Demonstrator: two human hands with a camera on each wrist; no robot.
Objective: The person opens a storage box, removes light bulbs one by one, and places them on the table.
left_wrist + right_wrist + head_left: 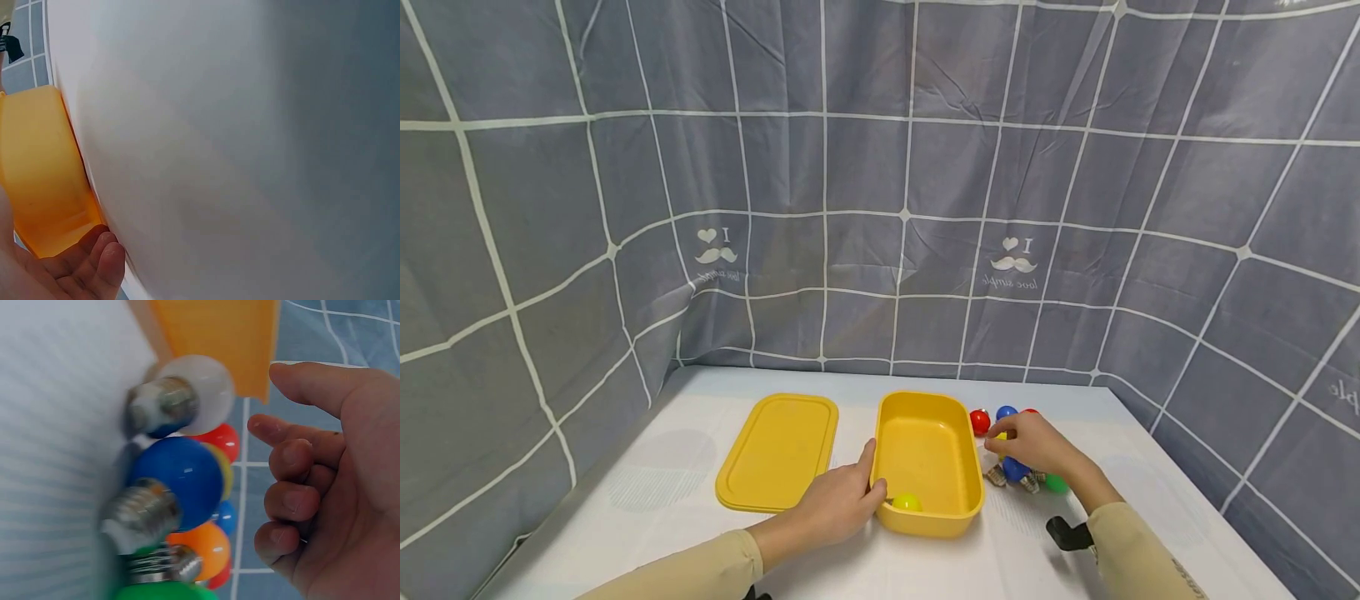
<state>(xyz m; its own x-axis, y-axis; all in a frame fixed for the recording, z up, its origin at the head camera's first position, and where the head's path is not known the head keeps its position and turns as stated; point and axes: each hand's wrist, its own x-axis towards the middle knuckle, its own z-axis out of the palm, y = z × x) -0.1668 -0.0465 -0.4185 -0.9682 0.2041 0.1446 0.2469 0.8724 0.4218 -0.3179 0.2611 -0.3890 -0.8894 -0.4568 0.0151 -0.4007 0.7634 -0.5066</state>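
Observation:
A yellow plastic box (925,454) stands on the table without its lid, and a yellow-green bulb (907,502) lies in its near left corner. My left hand (838,502) holds the box's left wall, thumb over the rim and fingers along the outside. To the right of the box, my right hand (1033,443) hovers over a group of coloured light bulbs. Its thumb and index finger are apart with nothing between them. The nearest bulbs are a white bulb (203,394) and a blue bulb (181,481); the hand partly hides the group in the head view.
The flat yellow lid (778,452) lies on the table left of the box. Red bulb (980,422), green bulb (1056,483) and orange bulb (203,547) are in the group. A grey checked cloth (865,167) hangs around the back and sides of the white-covered table (662,533).

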